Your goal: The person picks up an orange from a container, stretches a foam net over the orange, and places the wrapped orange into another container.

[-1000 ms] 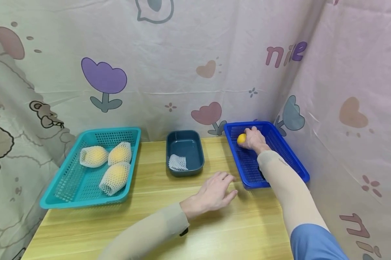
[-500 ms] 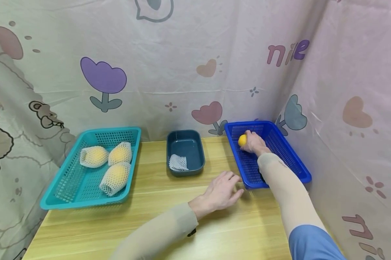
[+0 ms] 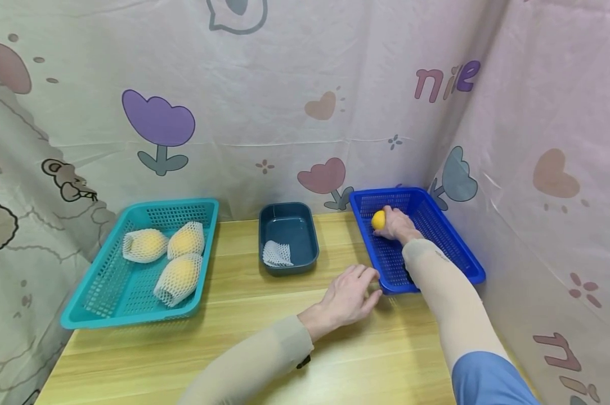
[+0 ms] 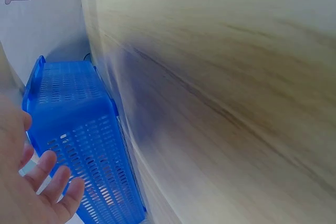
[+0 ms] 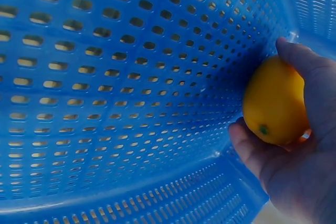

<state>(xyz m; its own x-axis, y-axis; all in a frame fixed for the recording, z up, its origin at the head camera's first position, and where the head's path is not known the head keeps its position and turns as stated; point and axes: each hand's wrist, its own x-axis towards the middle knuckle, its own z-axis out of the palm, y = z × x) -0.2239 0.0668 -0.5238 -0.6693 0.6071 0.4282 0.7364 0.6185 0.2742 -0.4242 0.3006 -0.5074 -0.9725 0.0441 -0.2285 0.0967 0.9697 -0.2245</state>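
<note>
Inside the blue basket (image 3: 452, 239) on the right, my right hand (image 3: 398, 225) grips a smooth, oval yellow fruit (image 5: 275, 100). In the right wrist view the fingers and thumb curl round it, close over the perforated basket floor, and a small green stem spot shows. My left hand (image 3: 342, 298) is held over the table with loosely bent fingers and nothing in them. Its fingertips are right at the basket's near left corner. The left wrist view shows these fingers (image 4: 47, 171) beside the basket's outer wall (image 4: 94, 166).
A turquoise basket (image 3: 89, 281) at left holds three yellow fruits (image 3: 180, 278) in white foam nets. Between the baskets, a dark teal tray (image 3: 302, 242) contains a crumpled white foam net (image 3: 277, 254). All stand on a wooden table (image 3: 234, 301) against a printed curtain (image 3: 254, 112).
My left hand has moved right, up to the blue basket's near corner. The right hand, with the yellow fruit, has shifted slightly toward me within the basket.
</note>
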